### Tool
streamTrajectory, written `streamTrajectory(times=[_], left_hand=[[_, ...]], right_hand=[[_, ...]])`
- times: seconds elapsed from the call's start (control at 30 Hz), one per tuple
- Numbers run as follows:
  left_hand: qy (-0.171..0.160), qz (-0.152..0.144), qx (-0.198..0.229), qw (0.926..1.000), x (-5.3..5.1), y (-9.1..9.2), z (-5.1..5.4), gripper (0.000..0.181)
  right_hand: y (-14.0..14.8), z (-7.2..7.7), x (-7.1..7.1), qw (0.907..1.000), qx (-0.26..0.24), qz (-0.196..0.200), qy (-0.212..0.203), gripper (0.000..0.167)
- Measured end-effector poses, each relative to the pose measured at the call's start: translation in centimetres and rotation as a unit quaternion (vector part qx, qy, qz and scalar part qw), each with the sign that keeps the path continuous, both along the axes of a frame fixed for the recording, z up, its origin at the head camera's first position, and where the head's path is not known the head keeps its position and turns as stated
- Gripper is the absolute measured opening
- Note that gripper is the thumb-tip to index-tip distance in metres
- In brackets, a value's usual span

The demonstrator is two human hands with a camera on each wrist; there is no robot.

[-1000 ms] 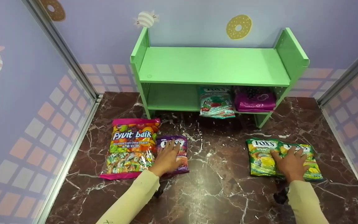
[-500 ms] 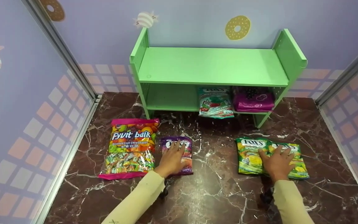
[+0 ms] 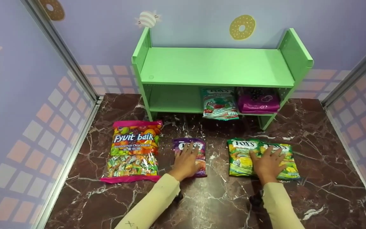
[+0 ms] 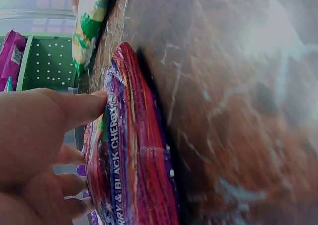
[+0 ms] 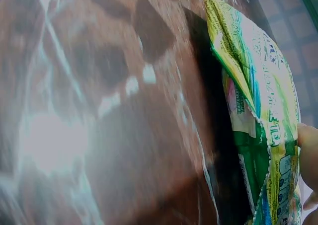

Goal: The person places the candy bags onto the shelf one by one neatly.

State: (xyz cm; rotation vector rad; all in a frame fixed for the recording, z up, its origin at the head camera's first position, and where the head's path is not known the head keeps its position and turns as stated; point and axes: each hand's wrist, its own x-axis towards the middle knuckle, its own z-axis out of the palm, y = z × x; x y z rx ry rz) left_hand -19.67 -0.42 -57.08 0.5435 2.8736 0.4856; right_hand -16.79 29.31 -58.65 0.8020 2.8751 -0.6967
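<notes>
Floor (image 3: 218,203): left hand (image 3: 185,163) touches purple bag (image 4: 131,145); right hand (image 3: 268,164), seemingly, green bags (image 3: 240,156).

Left arm (image 3: 152,202) and right arm (image 3: 278,203) reach forward, left grip (image 3: 185,163) and right grip (image 3: 267,164) palm down with fingers (image 3: 190,147) spread.

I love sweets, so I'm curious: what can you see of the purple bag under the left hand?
The purple bag is glossy and wrinkled, apparently plastic, with red-pink areas, a partly covered FOX'S logo and "BLACK CHERRY" printed along its side. It looks plump and lies flat on the brown marbled surface, logo end toward the green shelf. The left hand rests on it; its contents are hidden.
</notes>
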Motion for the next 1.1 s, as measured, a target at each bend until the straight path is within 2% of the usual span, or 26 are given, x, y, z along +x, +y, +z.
streamTrajectory(times=[0.2,0.57,0.77,0.87,0.9,1.1], left_hand=[[0.014,-0.007,-0.013,0.9998,0.0,1.4,-0.2,0.077],[0.007,-0.021,-0.007,0.9997,-0.2,3.8,-0.2,0.076],[0.004,-0.012,-0.014,0.9998,-0.2,5.0,-0.5,0.076],[0.015,-0.006,-0.016,0.9997,-0.1,5.2,-0.5,0.075],[0.03,-0.006,-0.015,0.9994,-0.2,5.3,-1.0,0.075],[0.039,0.001,-0.013,0.9992,0.2,5.4,-0.7,0.073]], right_hand=[[-1.3,-0.3,-0.3,0.9999,0.004,-0.003,0.014,0.096],[-2.1,-0.4,-0.3,0.9988,-0.012,-0.017,0.044,0.093],[-2.1,-0.6,-0.3,0.9983,-0.019,-0.021,0.05,0.093],[-2.1,-0.6,-0.3,0.9982,-0.018,-0.022,0.053,0.092],[-2.1,-0.5,-0.3,0.9982,-0.018,-0.022,0.053,0.092],[-2.1,-0.6,-0.2,0.9981,-0.018,-0.024,0.054,0.092]])
